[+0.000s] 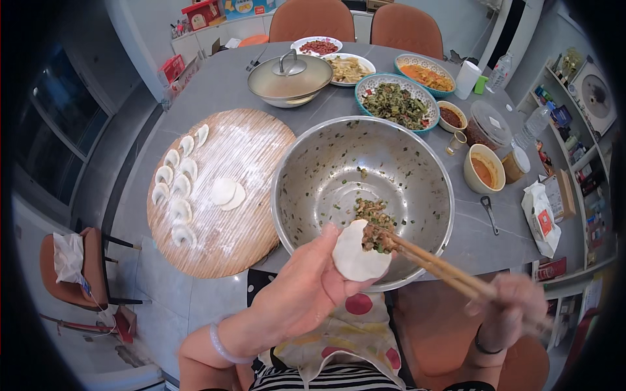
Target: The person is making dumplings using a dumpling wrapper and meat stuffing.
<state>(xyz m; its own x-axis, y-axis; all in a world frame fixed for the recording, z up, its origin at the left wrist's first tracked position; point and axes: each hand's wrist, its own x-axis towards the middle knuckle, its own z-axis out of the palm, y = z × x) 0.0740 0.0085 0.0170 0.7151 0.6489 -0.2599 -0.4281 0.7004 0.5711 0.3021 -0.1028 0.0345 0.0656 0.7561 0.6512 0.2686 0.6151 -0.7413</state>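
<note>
On the palm and fingers of my left hand (308, 283) lies a round dough wrapper (354, 259), held over the near rim of a large steel bowl (313, 161). My right hand (513, 308), a little blurred, grips a pair of wooden chopsticks (440, 266). Their tips carry a clump of minced filling (377, 239) with green bits, at the wrapper's upper right edge. More filling (367, 207) sits at the bottom of the bowl, and scraps cling to its wall. Left of the bowl, a floured round board (234, 146) bears several folded dumplings (181, 185) and two overlapping flat wrappers (227, 191).
Behind the bowl stand a lidded pan (288, 80), a plate of greens (396, 105) and other dishes. To the right are a small sauce bowl (484, 168), a jar (516, 165), a bottle opener (489, 215) and a tissue pack (540, 220). Chairs (313, 22) surround the grey table (195, 97).
</note>
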